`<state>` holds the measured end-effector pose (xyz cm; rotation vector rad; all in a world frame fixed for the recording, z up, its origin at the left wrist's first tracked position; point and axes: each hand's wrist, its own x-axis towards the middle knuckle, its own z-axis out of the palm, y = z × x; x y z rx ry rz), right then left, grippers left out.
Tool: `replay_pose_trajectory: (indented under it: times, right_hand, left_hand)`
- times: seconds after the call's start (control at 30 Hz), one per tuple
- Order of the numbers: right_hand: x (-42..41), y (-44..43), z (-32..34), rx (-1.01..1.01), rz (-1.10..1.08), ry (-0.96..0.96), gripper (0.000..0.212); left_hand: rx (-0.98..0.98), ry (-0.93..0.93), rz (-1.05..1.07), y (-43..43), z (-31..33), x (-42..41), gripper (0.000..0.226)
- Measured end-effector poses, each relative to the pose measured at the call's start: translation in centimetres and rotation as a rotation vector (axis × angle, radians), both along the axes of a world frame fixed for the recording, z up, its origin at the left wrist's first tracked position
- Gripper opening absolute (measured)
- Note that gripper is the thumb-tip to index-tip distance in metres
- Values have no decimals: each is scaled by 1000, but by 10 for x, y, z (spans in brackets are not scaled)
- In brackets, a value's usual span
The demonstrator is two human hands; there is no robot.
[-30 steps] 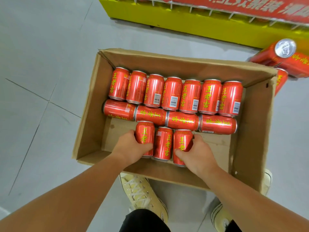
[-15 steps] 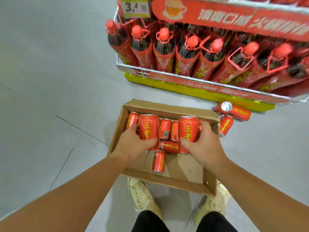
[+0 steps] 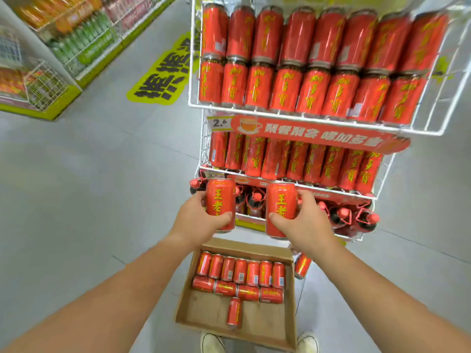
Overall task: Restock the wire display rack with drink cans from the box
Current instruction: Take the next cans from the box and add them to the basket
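My left hand (image 3: 197,220) grips one upright red drink can (image 3: 220,200), and my right hand (image 3: 305,220) grips another red can (image 3: 280,202). Both cans are held side by side in front of the white wire display rack (image 3: 280,113), level with its lower shelves. The rack's upper two shelves are packed with rows of red cans (image 3: 305,59). Below my arms the open cardboard box (image 3: 204,314) lies on the floor with several red cans (image 3: 242,272) lying in two rows and a single can (image 3: 234,312) nearer to me.
Dark bottles with red caps (image 3: 351,215) fill the rack's bottom shelf. A loose can (image 3: 302,264) lies on the floor right of the box. Another shelving unit (image 3: 51,59) stands far left, and a yellow floor sticker (image 3: 163,72) is on the grey floor. My shoes (image 3: 212,343) are beside the box.
Both hands closed on a can each in the box, lifted them out and raised them up in front of the rack. My view tilted up from the box to the shelves.
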<state>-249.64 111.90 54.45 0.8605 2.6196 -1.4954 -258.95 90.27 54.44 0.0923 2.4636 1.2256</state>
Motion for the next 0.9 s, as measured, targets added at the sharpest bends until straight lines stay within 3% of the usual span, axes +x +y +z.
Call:
replay_pose_trajectory:
  times: [0.53, 0.9]
  right_hand:
    - [-24, 16, 310, 195, -188, 366, 56]
    - [-72, 98, 427, 309, -216, 488, 67]
  left_hand:
    - [199, 373, -197, 20, 312, -56, 30]
    - [281, 543, -217, 109, 427, -94, 30]
